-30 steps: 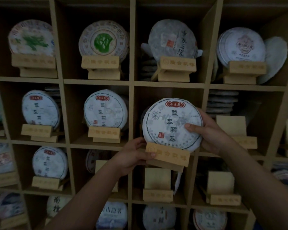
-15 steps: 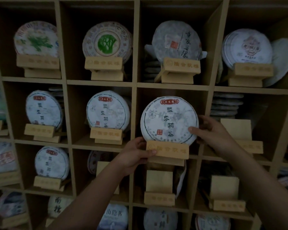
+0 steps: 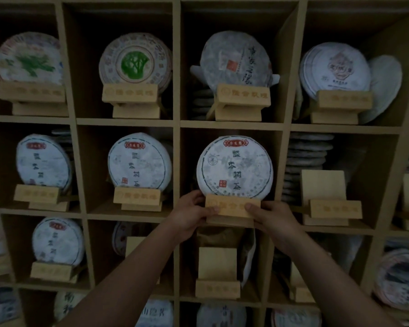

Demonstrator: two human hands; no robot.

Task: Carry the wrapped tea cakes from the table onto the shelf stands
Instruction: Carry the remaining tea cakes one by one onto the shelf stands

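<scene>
Now both arms reach up: left hand and right hand pinch the wooden stand by its ends, holding the tea cake upright in the dim shelf cubby.

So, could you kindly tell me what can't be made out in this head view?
- Base of the wooden stand: hidden behind the left hand and right hand.
- Stacked tea cakes: labels hidden, only edges show.
- Bottom-row cakes: cut off by the frame's lower edge.
- Far-left cakes: print blurred.
</scene>
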